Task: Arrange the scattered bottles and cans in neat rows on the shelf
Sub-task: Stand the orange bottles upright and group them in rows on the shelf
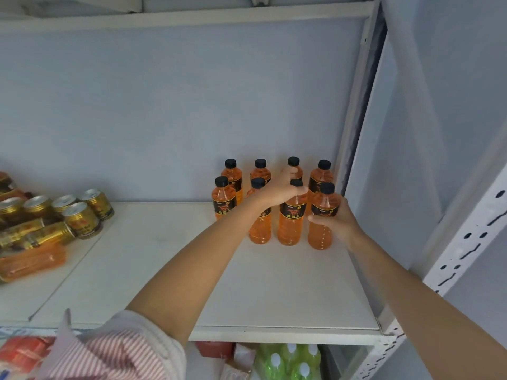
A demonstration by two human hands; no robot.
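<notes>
Several orange drink bottles with black caps and dark labels stand in two rows at the back right of the white shelf (274, 292). My left hand (277, 189) reaches over the front row, and its fingers curl round the neck of the third front bottle (290, 223). The thumb lies against a back-row bottle (294, 163). My right hand (338, 219) grips the side of the front right bottle (321, 234), which stands upright. At the far left, gold cans (82, 219) stand and lie in a loose cluster. An orange bottle (30, 261) lies on its side in front of them.
A white metal upright (466, 242) with slots borders the shelf on the right, close to the bottles. Another shelf board (192, 16) runs overhead. Green bottles (290, 360) and red packages (24, 352) sit on the level below.
</notes>
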